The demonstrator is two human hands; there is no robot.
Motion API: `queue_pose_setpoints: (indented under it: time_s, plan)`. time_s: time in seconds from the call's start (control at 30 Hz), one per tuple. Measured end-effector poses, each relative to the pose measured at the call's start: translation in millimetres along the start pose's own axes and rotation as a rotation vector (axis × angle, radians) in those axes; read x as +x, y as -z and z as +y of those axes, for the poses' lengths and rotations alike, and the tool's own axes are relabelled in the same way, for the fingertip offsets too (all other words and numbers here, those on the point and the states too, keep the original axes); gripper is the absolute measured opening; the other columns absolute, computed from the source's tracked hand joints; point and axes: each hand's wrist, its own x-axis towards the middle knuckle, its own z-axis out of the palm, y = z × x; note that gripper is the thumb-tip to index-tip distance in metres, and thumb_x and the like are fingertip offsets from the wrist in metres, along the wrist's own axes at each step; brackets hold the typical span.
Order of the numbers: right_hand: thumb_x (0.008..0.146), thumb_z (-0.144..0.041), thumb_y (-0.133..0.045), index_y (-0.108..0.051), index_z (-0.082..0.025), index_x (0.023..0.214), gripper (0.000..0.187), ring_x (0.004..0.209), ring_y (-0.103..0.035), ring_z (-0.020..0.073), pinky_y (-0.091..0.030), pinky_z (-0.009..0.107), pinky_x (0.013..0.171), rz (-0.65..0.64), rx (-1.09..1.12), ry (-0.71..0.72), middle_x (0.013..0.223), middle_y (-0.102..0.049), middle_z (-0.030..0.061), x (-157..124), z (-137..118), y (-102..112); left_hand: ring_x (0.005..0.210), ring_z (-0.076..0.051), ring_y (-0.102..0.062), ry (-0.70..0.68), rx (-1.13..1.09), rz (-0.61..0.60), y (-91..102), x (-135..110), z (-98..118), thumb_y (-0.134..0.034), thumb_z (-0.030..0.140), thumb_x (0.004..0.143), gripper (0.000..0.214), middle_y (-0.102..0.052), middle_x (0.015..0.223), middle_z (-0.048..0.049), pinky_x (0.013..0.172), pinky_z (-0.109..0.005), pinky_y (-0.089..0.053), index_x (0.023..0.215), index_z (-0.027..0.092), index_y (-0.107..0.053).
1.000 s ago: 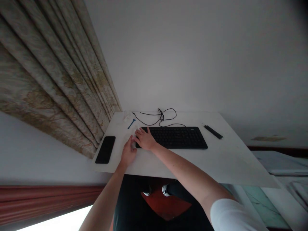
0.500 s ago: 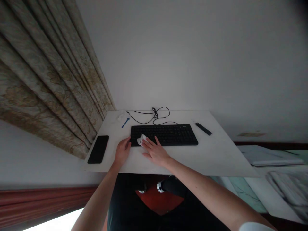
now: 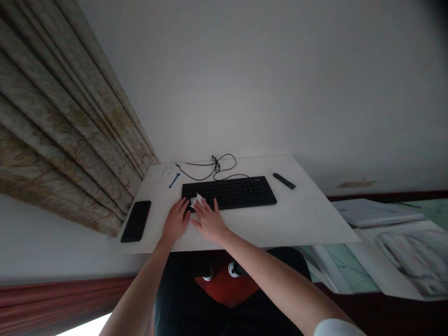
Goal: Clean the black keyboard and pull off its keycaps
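A black computer keyboard lies on the white tabletop, with its cable looped behind it. My right hand presses a crumpled white tissue against the keyboard's left end. My left hand sits just beside it, fingers apart, their tips at the keyboard's front corner. A black smartphone lies face up to the left of my left hand. Beyond the keyboard's left end are a small blue plastic stick and a white scrap.
A slim black remote-like bar lies to the right of the keyboard. A patterned curtain hangs along the table's left side, and a white wall stands behind. Below the near edge show my dark legs and shoes.
My right hand has slid left along the keyboard, taking the tissue with it. The tissue was not visible a second ago. My view has swung, so the table sits lower left.
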Motion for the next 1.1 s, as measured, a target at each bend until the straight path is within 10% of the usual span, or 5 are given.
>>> queue_pose_setpoints:
  time_s: [0.57,0.87,1.1]
  plan:
    - [0.105,-0.047,-0.022,-0.043,-0.017,0.153,0.06,0.15,-0.027,0.0319,-0.007,0.064,0.12,0.099,-0.223,-0.298,0.162,-0.034,0.0129,-132.0,162.0,50.4,0.14,-0.027,-0.048,-0.18,0.114,-0.037,-0.2,4.2,13.0,-0.037,0.025,0.1,0.045,-0.052,0.151,-0.0101,0.117,-0.055,-0.039,0.143,0.023,-0.052]
    - [0.105,-0.05,-0.024,-0.045,-0.013,0.151,0.063,0.15,-0.026,0.0331,-0.01,0.064,0.12,0.115,-0.103,-0.293,0.16,-0.037,0.015,-101.3,128.8,38.3,0.139,-0.029,-0.049,-0.194,0.086,-0.058,-52.7,34.5,124.3,-0.046,0.032,0.099,0.047,-0.054,0.148,-0.0136,0.12,-0.057,-0.031,0.145,0.022,-0.05]
    - [0.105,-0.048,-0.024,-0.046,-0.014,0.151,0.062,0.149,-0.03,0.0311,-0.008,0.061,0.121,0.135,-0.13,-0.339,0.159,-0.039,0.015,-123.2,155.8,46.7,0.143,-0.028,-0.044,-0.208,0.077,-0.095,-59.6,39.7,135.4,-0.045,0.032,0.099,0.047,-0.054,0.149,-0.0121,0.121,-0.057,-0.028,0.145,0.023,-0.051]
